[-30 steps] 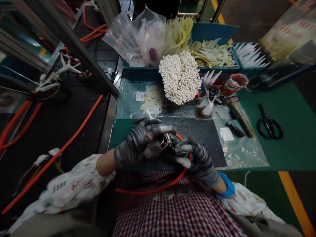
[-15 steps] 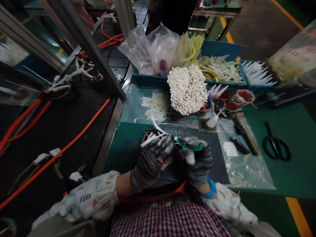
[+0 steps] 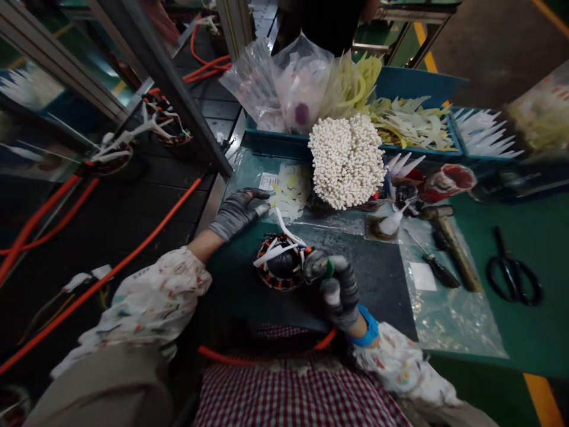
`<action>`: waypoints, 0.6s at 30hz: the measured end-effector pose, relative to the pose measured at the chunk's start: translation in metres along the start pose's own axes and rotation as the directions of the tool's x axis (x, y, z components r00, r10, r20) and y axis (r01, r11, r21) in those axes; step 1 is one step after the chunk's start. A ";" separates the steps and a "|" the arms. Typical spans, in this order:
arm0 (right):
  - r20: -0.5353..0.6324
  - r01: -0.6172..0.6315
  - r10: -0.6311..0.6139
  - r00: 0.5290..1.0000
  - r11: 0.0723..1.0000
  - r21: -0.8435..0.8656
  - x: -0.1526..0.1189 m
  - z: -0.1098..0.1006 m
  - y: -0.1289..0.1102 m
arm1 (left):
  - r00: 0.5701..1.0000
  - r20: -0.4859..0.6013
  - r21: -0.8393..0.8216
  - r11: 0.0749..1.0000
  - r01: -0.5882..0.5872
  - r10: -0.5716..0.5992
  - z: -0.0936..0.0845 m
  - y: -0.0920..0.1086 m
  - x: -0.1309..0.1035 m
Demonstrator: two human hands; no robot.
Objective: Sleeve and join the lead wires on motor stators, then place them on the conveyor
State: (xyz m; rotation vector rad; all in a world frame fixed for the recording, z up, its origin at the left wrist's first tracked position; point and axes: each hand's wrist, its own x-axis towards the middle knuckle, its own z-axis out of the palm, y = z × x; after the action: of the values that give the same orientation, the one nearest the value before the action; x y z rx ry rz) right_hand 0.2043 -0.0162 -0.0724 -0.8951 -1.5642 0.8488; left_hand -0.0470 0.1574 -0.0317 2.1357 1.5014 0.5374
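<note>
A ring-shaped motor stator [image 3: 278,284] with dark, copper-coloured windings rests on the dark mat before me. White sleeved leads [image 3: 269,255] lie across it and stick up. My right hand [image 3: 338,287], in a grey striped glove, is at the ring's right side with its fingers closed round a slim green-handled tool [image 3: 329,268]; the tool's working end is hidden. My left hand [image 3: 240,212], gloved alike, reaches out beyond the ring on the left. Its fingers are apart and hold nothing, the tips beside thin pale-yellow slips [image 3: 291,193] on a plastic bag.
A bundle of thin white tubes [image 3: 347,163] stands behind the stator, before blue bins [image 3: 275,142] of yellow slips and white pointed pieces. On the right lie a hammer [image 3: 457,252], a screwdriver [image 3: 438,267] and black scissors [image 3: 511,273]. A metal post [image 3: 178,77] rises on the left.
My left hand has left the stator and moved forward and left to the yellow slips, its fingers opening out. My right hand has shifted slightly left and down, still holding the green-handled tool.
</note>
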 end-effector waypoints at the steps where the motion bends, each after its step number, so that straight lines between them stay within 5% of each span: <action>1: -0.008 0.049 -0.049 0.999 0.999 0.002 -0.002 -0.001 -0.003 | 1.000 0.014 0.060 0.998 -0.006 0.005 0.005 0.000 0.009; 4: -0.042 0.130 -0.131 0.990 0.991 -0.031 -0.004 -0.006 -0.007 | 0.999 0.044 0.213 0.977 -0.016 0.007 0.012 0.005 0.027; 13: -0.140 0.073 -0.083 0.987 0.994 -0.077 -0.009 -0.005 -0.001 | 0.975 0.214 0.342 0.930 -0.136 0.064 0.026 0.031 0.035; 18: -0.166 0.064 -0.071 0.984 0.997 -0.045 -0.004 -0.005 0.000 | 0.993 0.111 0.265 0.961 -0.076 0.048 0.032 0.030 0.040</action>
State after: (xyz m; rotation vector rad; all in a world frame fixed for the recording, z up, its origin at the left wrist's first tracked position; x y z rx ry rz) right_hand 0.2101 -0.0196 -0.0739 -0.9126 -1.4605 0.6788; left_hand 0.0066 0.1821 -0.0380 2.3830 1.5258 0.2492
